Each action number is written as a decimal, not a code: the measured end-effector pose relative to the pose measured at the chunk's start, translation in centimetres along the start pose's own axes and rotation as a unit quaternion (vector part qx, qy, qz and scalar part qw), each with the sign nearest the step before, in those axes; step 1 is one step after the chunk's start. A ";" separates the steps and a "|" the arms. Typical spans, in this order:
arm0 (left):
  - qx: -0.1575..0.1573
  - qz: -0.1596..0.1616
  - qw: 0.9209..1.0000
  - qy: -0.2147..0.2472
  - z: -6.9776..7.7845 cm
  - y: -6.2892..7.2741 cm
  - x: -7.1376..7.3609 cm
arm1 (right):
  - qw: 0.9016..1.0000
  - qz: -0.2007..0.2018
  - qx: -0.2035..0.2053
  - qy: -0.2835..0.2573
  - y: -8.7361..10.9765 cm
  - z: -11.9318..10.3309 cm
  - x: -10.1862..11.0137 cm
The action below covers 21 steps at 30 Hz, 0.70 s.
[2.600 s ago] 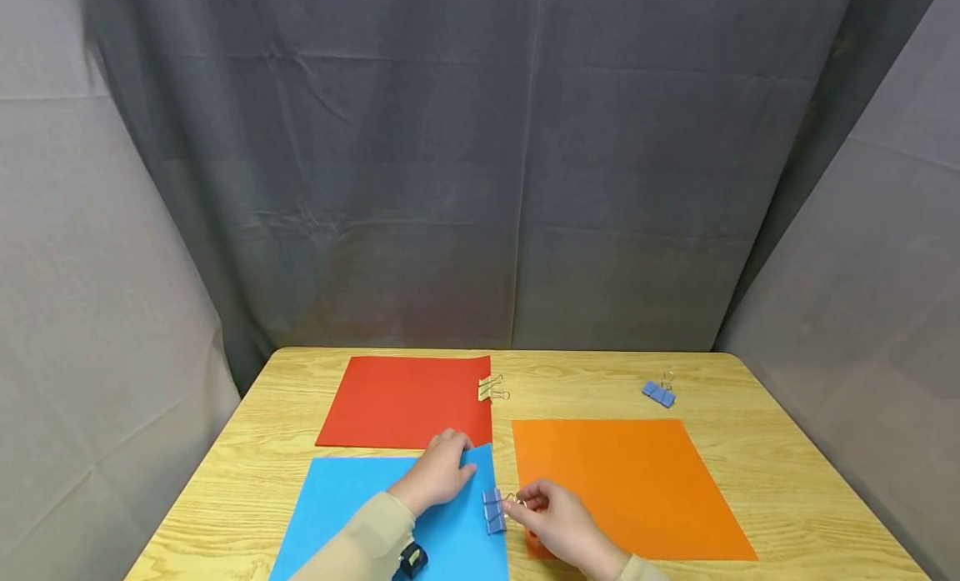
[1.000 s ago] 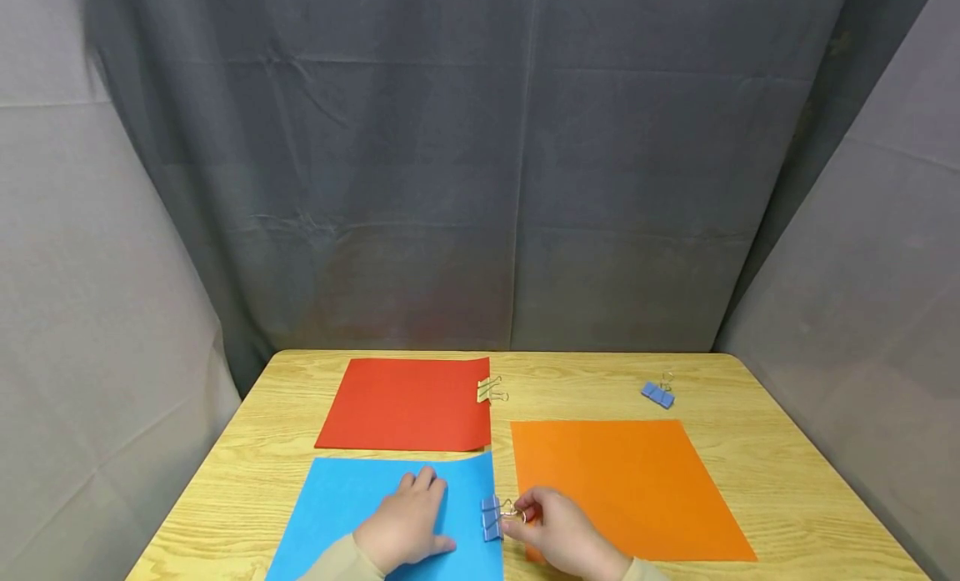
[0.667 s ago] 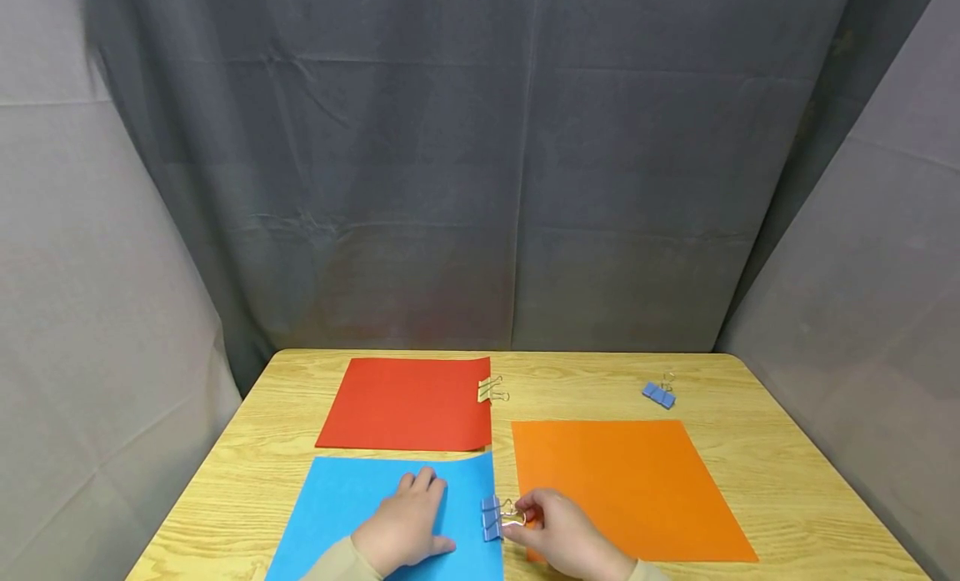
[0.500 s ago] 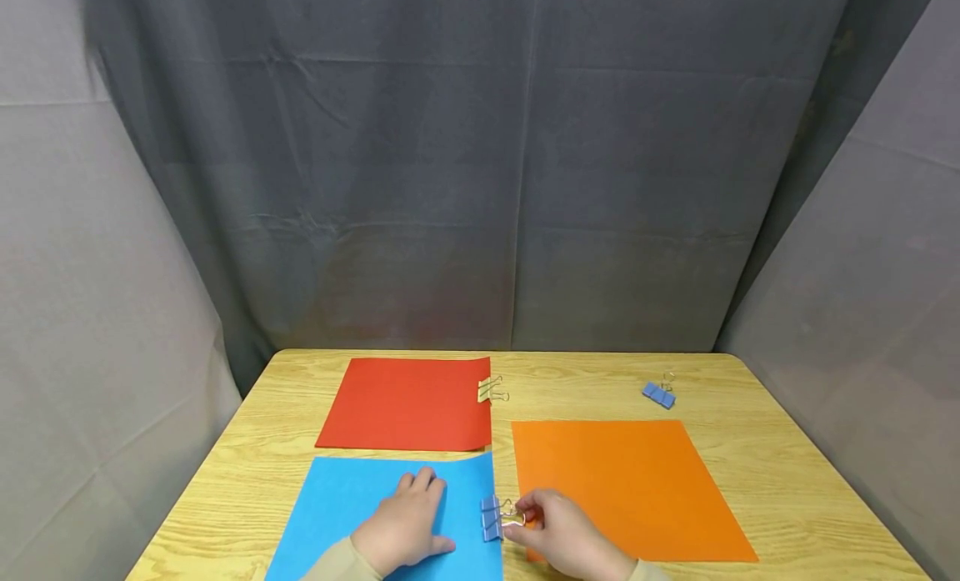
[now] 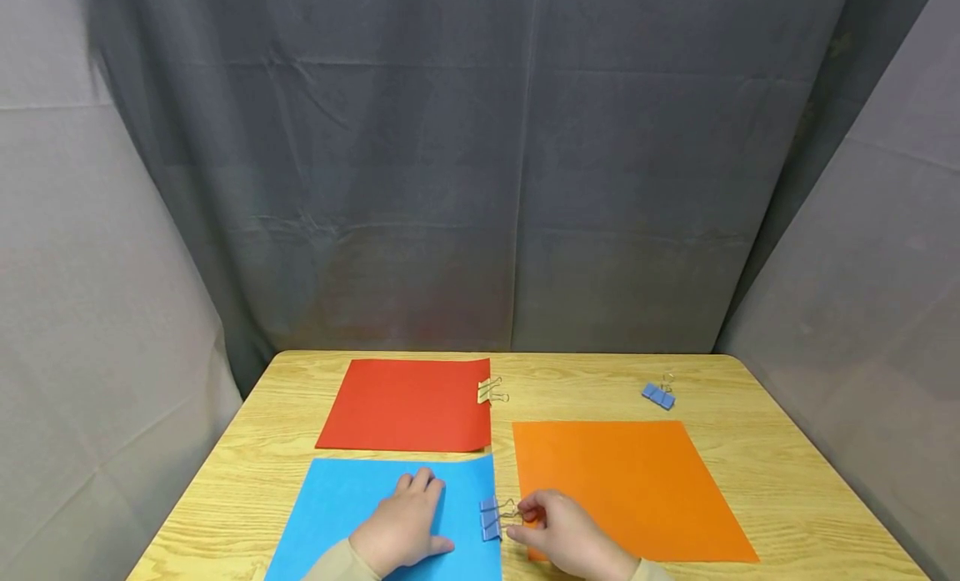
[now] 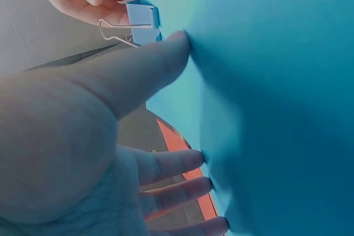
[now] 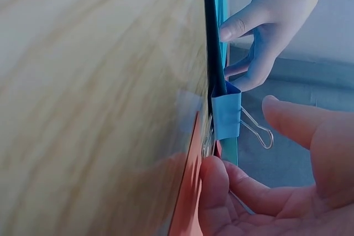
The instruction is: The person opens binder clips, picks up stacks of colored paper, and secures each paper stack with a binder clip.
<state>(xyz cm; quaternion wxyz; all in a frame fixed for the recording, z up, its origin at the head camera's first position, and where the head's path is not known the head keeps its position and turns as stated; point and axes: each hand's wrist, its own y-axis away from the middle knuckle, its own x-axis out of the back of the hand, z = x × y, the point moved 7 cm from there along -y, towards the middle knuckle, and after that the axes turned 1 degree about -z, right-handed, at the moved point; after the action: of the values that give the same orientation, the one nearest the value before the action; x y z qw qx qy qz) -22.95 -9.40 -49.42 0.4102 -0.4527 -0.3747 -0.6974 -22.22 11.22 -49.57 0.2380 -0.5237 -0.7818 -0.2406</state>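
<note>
My left hand (image 5: 402, 523) rests spread on a sheet of blue paper (image 5: 465, 481), its fingertips and thumb touching the surface. A blue binder clip (image 5: 491, 519) is clamped on the paper's right edge, its wire handles pointing right. Beside those handles is my right hand (image 5: 566, 531), thumb and fingers parted. In the right wrist view a gap separates the thumb from the upper handle of the blue clip (image 7: 226, 115), while the fingertips lie close to the lower handle; whether they touch it is unclear. The left wrist view shows the clip (image 6: 145, 21) beyond my left thumb.
Behind the blue sheet lies red paper (image 5: 408, 404) with a pale yellow binder clip (image 5: 483, 391) on its right edge. Orange paper (image 5: 630, 481) lies to the right, partly under my right hand. Another blue binder clip (image 5: 658, 396) sits near the table's back right.
My left hand has moved from the blue paper's right corner to its middle and flattened there. My right thumb and fingers have spread off the clip's handles; the clip stays on the edge.
</note>
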 end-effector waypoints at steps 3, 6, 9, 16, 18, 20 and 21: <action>-0.001 0.001 1.000 -0.001 0.0 0.0 0.0 | 1.000 -0.002 0.000 -0.002 0.0 0.0 0.0; -0.002 0.003 1.000 -0.003 -0.1 0.1 0.0 | 1.000 -0.007 0.000 -0.003 0.0 0.0 0.0; -0.004 0.007 1.000 -0.007 -0.2 0.0 0.1 | 1.000 -0.012 -0.003 -0.005 0.0 0.0 0.1; 0.002 0.015 1.000 0.004 -0.3 -0.3 0.3 | 0.999 -0.003 0.013 -0.030 0.0 -0.1 0.8; 0.003 0.023 1.000 0.012 -0.3 -0.4 0.5 | 0.999 0.005 0.021 -0.030 0.0 -0.1 1.2; -0.002 0.037 0.999 0.016 -0.2 -0.5 0.9 | 0.999 0.011 0.030 -0.026 0.0 -0.2 1.6; -0.006 0.046 0.999 0.017 -0.1 -0.5 1.1 | 0.999 0.014 0.034 -0.023 0.0 -0.3 1.8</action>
<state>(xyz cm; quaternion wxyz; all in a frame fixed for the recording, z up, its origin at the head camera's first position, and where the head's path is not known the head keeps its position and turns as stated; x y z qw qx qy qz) -23.73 -9.53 -48.54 0.4458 -0.4599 -0.3422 -0.6875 -22.83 12.33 -48.22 0.2408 -0.5316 -0.7873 -0.1989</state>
